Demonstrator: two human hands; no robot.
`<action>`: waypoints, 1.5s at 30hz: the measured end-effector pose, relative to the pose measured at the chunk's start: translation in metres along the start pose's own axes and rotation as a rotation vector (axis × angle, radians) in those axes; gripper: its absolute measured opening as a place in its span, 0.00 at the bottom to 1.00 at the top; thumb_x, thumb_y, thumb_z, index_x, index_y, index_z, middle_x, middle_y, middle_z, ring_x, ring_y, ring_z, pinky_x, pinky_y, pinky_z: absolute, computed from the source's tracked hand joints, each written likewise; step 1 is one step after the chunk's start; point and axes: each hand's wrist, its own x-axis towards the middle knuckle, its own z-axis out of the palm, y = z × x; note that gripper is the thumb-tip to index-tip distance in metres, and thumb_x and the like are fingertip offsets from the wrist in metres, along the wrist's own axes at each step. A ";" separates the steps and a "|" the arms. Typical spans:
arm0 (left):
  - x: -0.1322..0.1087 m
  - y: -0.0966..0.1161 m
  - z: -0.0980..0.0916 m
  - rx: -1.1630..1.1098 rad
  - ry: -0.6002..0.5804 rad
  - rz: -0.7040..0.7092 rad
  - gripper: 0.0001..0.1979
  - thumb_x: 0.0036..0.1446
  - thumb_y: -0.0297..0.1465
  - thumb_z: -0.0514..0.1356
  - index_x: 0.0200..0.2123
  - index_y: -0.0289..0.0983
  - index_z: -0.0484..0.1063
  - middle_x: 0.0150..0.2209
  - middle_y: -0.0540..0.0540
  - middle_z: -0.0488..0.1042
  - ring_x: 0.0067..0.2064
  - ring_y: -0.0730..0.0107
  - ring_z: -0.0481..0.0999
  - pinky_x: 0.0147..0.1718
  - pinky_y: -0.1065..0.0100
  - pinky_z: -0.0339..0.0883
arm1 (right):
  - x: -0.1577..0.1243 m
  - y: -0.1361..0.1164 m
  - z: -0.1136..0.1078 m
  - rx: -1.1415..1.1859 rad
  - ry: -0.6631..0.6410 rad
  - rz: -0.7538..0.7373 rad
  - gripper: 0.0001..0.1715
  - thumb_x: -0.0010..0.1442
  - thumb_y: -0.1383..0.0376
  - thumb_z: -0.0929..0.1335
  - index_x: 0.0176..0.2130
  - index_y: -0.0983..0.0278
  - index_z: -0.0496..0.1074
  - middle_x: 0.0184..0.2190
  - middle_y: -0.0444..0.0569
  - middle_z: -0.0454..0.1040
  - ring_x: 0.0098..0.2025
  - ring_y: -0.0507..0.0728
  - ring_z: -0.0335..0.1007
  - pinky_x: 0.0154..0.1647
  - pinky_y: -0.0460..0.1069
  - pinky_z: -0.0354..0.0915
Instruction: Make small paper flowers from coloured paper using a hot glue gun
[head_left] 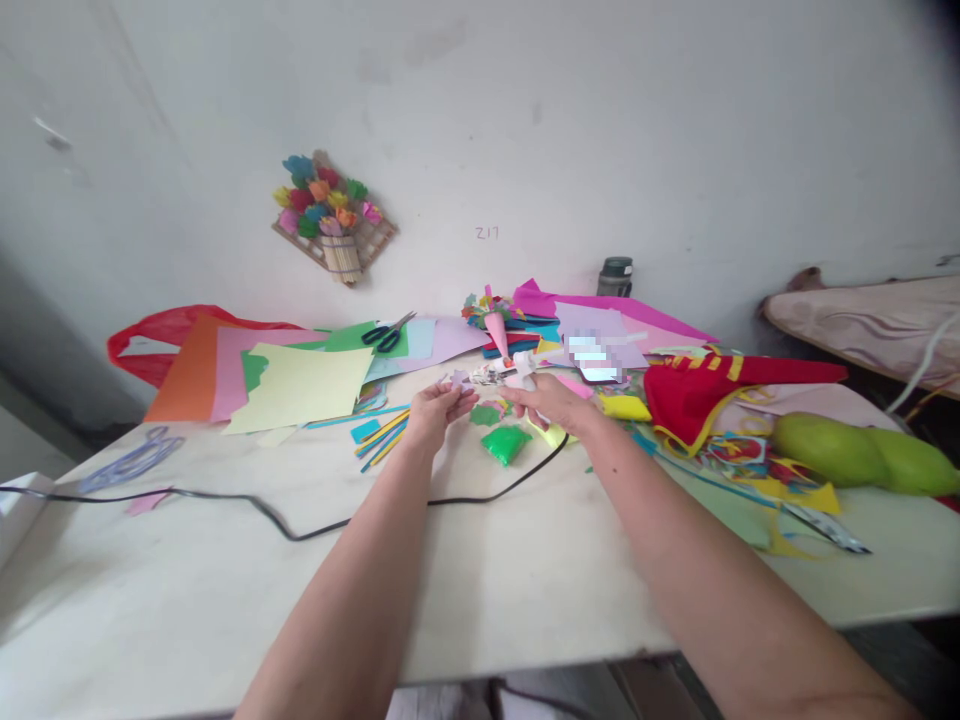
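Observation:
My left hand [441, 408] pinches a small lilac paper piece [459, 378], which looks like a flower cutout. Around the handle of a white glue gun [523, 366] my right hand [553, 402] is closed, with the nozzle side toward the paper piece. A black cord [480, 499] runs from below the right hand to the left across the table. Under the hands lie a green paper cutout [484, 414] and a shiny green packet [505, 444]. Just behind the gun stands a pink paper cone with small flowers [496, 330].
Coloured paper sheets [300, 385] and dark scissors [386, 336] lie back left; paper strips [384, 440] are nearer. A phone [596, 360], red cloth [686, 400], paper scraps [739, 450] and green fruit [829, 450] lie right. A dark bottle [615, 277] stands by the wall.

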 end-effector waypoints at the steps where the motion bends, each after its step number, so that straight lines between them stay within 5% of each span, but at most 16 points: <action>1: 0.000 0.000 0.000 0.000 -0.001 0.001 0.02 0.49 0.21 0.57 0.26 0.28 0.68 0.29 0.39 0.75 0.30 0.68 0.76 0.31 0.71 0.71 | 0.000 0.000 0.000 0.000 0.002 -0.003 0.21 0.47 0.50 0.67 0.27 0.66 0.63 0.19 0.43 0.67 0.12 0.45 0.54 0.09 0.42 0.51; 18: -0.003 0.003 0.002 0.141 0.044 -0.026 0.09 0.44 0.27 0.62 0.27 0.33 0.63 0.22 0.42 0.75 0.24 0.64 0.75 0.22 0.69 0.68 | 0.000 -0.004 0.003 0.255 0.058 -0.015 0.20 0.49 0.51 0.67 0.24 0.66 0.63 0.16 0.44 0.67 0.11 0.45 0.54 0.09 0.42 0.50; 25: 0.000 0.001 0.004 0.140 0.068 0.084 0.09 0.39 0.26 0.64 0.27 0.31 0.67 0.26 0.41 0.76 0.30 0.64 0.76 0.32 0.65 0.70 | 0.002 -0.005 0.005 0.423 0.108 -0.011 0.20 0.48 0.52 0.67 0.28 0.67 0.63 0.15 0.42 0.65 0.10 0.46 0.54 0.07 0.42 0.49; 31: -0.005 0.005 0.006 0.131 0.053 0.126 0.13 0.42 0.33 0.63 0.30 0.30 0.71 0.28 0.40 0.76 0.34 0.63 0.76 0.36 0.64 0.69 | 0.002 -0.004 0.006 0.402 0.082 -0.003 0.20 0.47 0.52 0.68 0.29 0.66 0.62 0.15 0.41 0.66 0.11 0.45 0.54 0.07 0.42 0.49; 37: -0.001 0.000 0.005 0.045 0.108 0.166 0.17 0.35 0.26 0.67 0.32 0.30 0.69 0.24 0.47 0.74 0.29 0.71 0.75 0.38 0.64 0.69 | 0.000 -0.007 0.004 0.372 0.084 0.012 0.20 0.46 0.52 0.68 0.27 0.66 0.62 0.15 0.42 0.66 0.11 0.45 0.54 0.08 0.41 0.49; 45: 0.002 -0.001 -0.001 -0.013 0.124 0.102 0.13 0.38 0.26 0.65 0.31 0.30 0.68 0.24 0.46 0.74 0.28 0.68 0.76 0.35 0.65 0.70 | 0.000 -0.006 -0.001 0.294 0.022 0.018 0.18 0.46 0.54 0.68 0.26 0.67 0.63 0.14 0.42 0.67 0.10 0.45 0.53 0.07 0.42 0.49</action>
